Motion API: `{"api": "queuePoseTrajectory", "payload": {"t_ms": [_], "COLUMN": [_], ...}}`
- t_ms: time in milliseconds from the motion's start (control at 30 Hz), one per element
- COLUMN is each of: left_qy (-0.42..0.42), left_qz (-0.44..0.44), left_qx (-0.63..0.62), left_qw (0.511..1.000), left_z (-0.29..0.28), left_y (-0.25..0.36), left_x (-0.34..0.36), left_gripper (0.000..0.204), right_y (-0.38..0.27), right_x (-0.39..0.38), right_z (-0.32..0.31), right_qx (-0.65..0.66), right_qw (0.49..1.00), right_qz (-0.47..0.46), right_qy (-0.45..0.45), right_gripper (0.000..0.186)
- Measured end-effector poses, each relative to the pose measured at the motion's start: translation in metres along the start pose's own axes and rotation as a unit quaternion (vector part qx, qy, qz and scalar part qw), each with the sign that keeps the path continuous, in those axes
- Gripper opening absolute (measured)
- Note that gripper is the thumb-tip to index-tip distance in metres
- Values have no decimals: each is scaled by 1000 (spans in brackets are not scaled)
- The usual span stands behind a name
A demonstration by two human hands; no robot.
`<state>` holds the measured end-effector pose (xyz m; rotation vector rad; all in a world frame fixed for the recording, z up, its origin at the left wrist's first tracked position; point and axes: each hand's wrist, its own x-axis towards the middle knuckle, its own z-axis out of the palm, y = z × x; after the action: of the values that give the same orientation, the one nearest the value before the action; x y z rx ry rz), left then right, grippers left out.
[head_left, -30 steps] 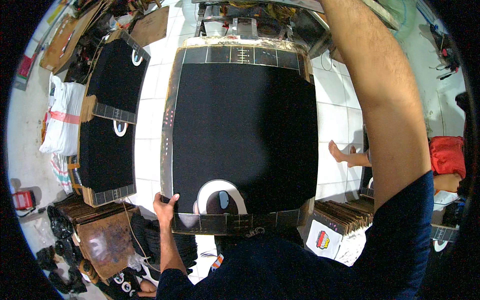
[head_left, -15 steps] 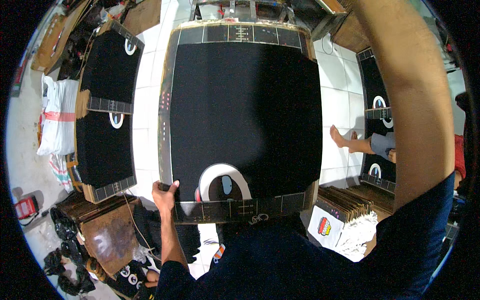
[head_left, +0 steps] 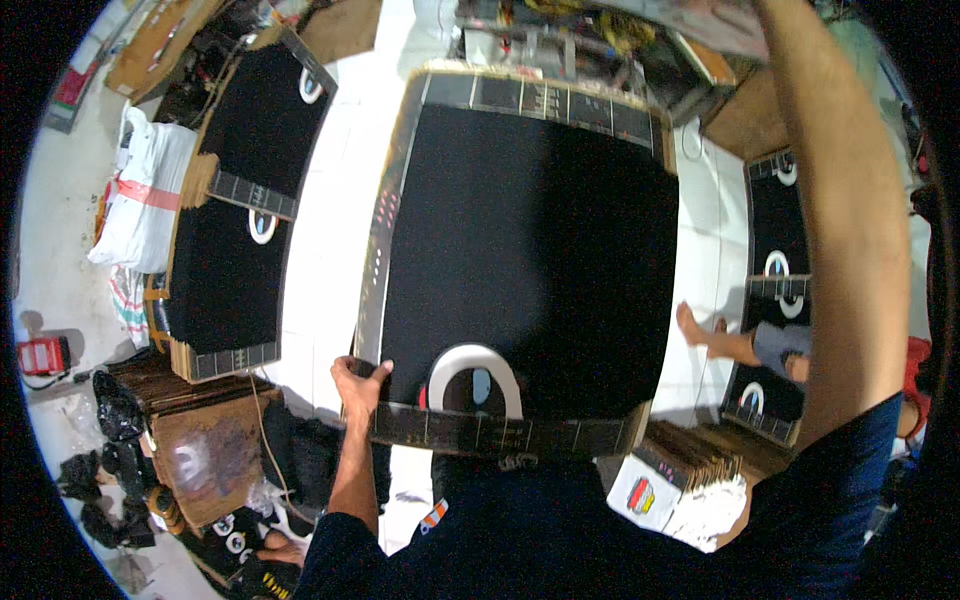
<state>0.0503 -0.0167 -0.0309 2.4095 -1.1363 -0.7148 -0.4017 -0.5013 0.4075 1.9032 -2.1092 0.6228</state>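
My left hand [head_left: 363, 385] grips the lower left edge of a large board [head_left: 385, 230], thumb over the top and fingers curled at the side. Stretched over the board is black fabric [head_left: 530, 240], framed by dark, grid-marked strips [head_left: 540, 435]. A white arch print with a dark centre and light blue oval [head_left: 470, 355] lies on the fabric just right of that hand. My right forearm [head_left: 850, 250] reaches up along the right side and out past the top edge; my right hand is not in view.
Stacked black panels with similar prints stand left [head_left: 225, 280] and right [head_left: 770, 215]. Below are piles of thin boards [head_left: 205, 460], white printed sheets [head_left: 640, 495] and black bags [head_left: 115, 420]. Another person's bare foot [head_left: 705, 335] and leg show on the tiled floor at right.
The big board and my left hand appear further right and slightly tilted, with the whole view shifted. My right arm stays extended upward, its hand out of frame.
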Motion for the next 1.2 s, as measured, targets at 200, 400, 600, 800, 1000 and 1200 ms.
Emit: {"api": "queuePoseTrajectory", "payload": {"t_ms": [200, 400, 600, 800, 1000, 1200], "left_qy": [-52, -70, -215, -245, 42, 29], "left_qz": [-18, 240, -170, -226, 471, 447], "left_qx": [66, -302, -725, -565, 7, 45], "left_qw": [996, 920, 632, 755, 881, 893], "left_z": [-8, -1, 37, 98, 129, 140], "left_y": [30, 243, 374, 278, 237, 234], "left_x": [4, 60, 78, 95, 117, 121], "left_gripper": [94, 99, 86, 89, 113, 118], "right_y": [-6, 13, 15, 31, 39, 43], "right_x": [-55, -162, -310, -357, -329, -311], "right_z": [3, 73, 163, 239, 258, 239], "right_qx": [9, -7, 18, 34, 16, 27], "right_qw": [994, 966, 994, 990, 972, 962], "right_qz": [-82, -169, -103, -115, -117, -148], "right_qy": [69, 196, 35, -80, -203, -230], "right_gripper": [80, 73, 49, 34, 37, 37]}}
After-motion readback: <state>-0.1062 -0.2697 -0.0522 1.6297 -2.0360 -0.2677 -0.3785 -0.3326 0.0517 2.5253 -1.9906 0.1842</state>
